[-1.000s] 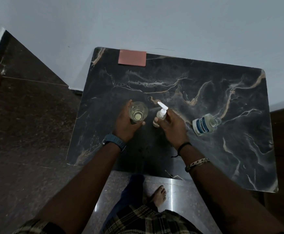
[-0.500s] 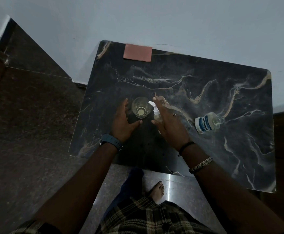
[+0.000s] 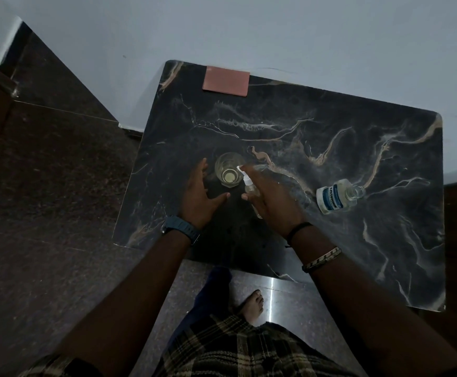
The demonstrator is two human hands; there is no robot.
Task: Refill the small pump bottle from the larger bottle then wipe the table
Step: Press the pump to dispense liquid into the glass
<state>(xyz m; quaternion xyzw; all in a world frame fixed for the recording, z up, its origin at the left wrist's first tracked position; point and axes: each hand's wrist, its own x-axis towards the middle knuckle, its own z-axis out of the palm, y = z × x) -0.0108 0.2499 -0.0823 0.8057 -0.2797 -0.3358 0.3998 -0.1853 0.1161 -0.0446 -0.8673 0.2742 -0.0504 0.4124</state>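
On the dark marble table point(image 3: 330, 254), my right hand point(image 3: 273, 200) grips the small clear pump bottle point(image 3: 250, 187). The bottle is tilted, and its white pump head reaches the right rim of a clear glass point(image 3: 228, 172) that holds a little yellowish liquid. Just left of the glass my left hand point(image 3: 198, 198) rests with its fingers spread and nothing in it; the thumb points toward the glass base. The larger bottle point(image 3: 336, 197), clear with a blue and white label and no cap on its neck, stands to the right, apart from both hands.
A folded pink cloth point(image 3: 226, 80) lies at the table's far edge against the pale wall. The table's left edge drops to a dark floor. My bare foot point(image 3: 253, 306) is on the floor below the near edge.
My left hand has let go of the glass and opened beside it. My right hand has swung the pump bottle left, so its pump head now reaches the glass rim.
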